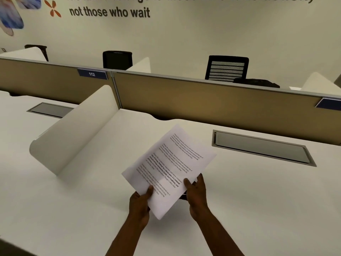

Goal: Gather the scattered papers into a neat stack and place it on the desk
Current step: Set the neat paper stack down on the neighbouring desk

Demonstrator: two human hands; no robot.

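Above desk (pixel 73 200): both hands' grip on papers (pixel 168 167).

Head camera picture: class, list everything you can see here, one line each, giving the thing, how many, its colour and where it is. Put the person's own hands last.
White printed paper sheets: one stack, sheet count unclear, white with black text, held above the desk centre.
White desk top: one, white, fills the foreground.
White curved side divider: one nearby, white, left of the papers.
Tan back partition panels: two, tan, behind the desk.
Grey cable hatches: two, grey, one on the right, one far left.
Blue number tag 112: one, blue, on the left panel.
Black office chairs: three, black, beyond the partition.
Wall lettering: dark grey, top.
Left hand: grips the papers' lower left edge.
Right hand: grips their lower right edge.
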